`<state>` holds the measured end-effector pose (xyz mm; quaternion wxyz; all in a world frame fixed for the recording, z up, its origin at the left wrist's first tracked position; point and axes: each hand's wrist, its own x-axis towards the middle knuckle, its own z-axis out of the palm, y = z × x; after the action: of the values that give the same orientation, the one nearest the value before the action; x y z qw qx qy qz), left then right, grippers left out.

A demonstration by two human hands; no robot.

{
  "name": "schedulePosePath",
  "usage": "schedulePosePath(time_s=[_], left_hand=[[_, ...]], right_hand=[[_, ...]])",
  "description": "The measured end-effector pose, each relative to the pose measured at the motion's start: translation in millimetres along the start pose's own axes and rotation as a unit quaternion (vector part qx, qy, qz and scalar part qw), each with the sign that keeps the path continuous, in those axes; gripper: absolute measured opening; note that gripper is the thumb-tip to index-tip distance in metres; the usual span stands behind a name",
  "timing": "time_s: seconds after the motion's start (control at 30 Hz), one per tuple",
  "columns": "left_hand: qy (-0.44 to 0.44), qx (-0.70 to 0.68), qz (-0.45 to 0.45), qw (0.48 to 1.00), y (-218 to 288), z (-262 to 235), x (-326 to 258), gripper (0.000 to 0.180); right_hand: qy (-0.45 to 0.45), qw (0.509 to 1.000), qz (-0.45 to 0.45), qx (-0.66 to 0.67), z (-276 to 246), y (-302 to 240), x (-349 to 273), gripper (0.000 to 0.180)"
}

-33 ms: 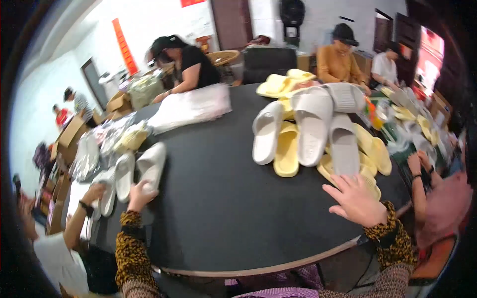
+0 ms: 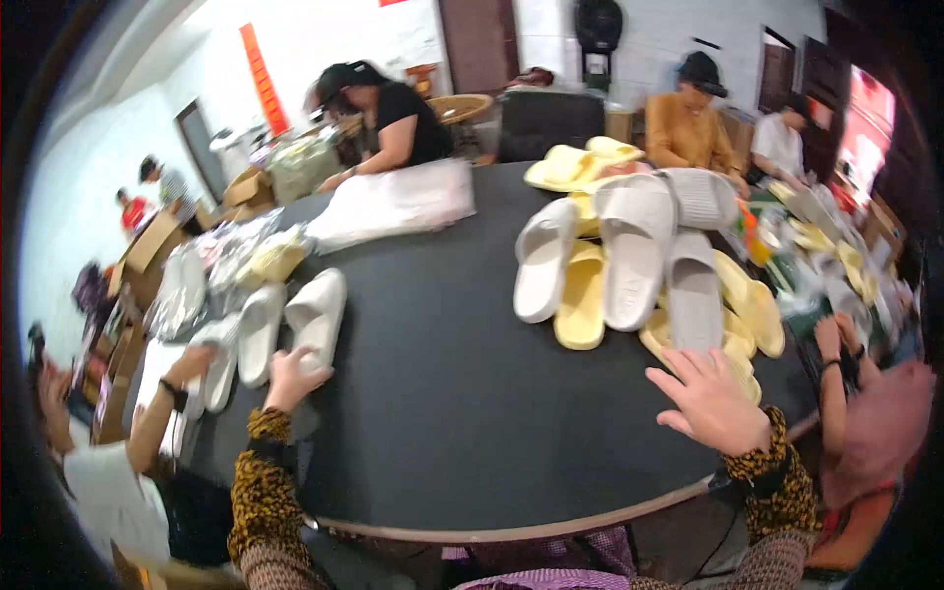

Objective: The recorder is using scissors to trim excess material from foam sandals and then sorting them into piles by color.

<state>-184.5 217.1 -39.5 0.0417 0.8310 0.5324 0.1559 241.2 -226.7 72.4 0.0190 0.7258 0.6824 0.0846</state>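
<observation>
My left hand (image 2: 293, 380) has its fingers closed on the heel end of a white slipper (image 2: 318, 303) at the left of the black table. Beside it lies a matching white slipper (image 2: 261, 334), untouched by me. My right hand (image 2: 716, 403) is spread open, palm down, with nothing in it. Its fingertips are at the near end of a grey slipper (image 2: 694, 295) in a mixed pile; whether they touch it I cannot tell. Also in that pile are a large light-grey slipper (image 2: 634, 261), a white one (image 2: 545, 264) and a yellow one (image 2: 580, 300).
A co-worker's hand (image 2: 193, 364) is on another white slipper (image 2: 222, 362) at my left. Plastic-wrapped slippers (image 2: 179, 292) and a stack of clear bags (image 2: 393, 206) lie beyond. Other people work across the black table (image 2: 442, 393) and at the right, near more slippers (image 2: 811, 236).
The whole view has shifted, so the table and slippers appear a little farther right. My left hand keeps its hold on the white slipper; my right hand stays spread by the pile.
</observation>
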Motion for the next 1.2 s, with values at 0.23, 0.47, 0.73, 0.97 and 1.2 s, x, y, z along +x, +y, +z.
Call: schedulePosePath(time_s=[0.23, 0.47, 0.73, 0.97, 1.2], left_hand=[[-0.086, -0.038, 0.125, 0.988, 109.1, -41.3, -98.4, 0.054], [-0.183, -0.141, 0.293, 0.928, 161.3, -46.0, -169.1, 0.054], [-0.119, -0.153, 0.357, 0.914, 195.0, -54.5, -180.6, 0.055], [-0.056, -0.151, 0.216, 0.963, 189.0, -45.8, -177.1, 0.04], [-0.1, -0.085, 0.254, 0.958, 213.8, -28.6, -174.6, 0.044]], right_hand=[[0.024, 0.996, -0.084, 0.03, -5.5, -27.9, 36.4, 0.059], [0.104, 0.962, -0.204, 0.151, -19.5, -54.2, 63.4, 0.051], [0.226, 0.792, -0.393, 0.41, -104.5, -58.9, 4.3, 0.005], [0.363, 0.673, -0.393, 0.511, -82.6, -53.7, -11.8, 0.045], [0.459, 0.67, -0.351, 0.466, -77.0, -53.9, -22.4, 0.047]])
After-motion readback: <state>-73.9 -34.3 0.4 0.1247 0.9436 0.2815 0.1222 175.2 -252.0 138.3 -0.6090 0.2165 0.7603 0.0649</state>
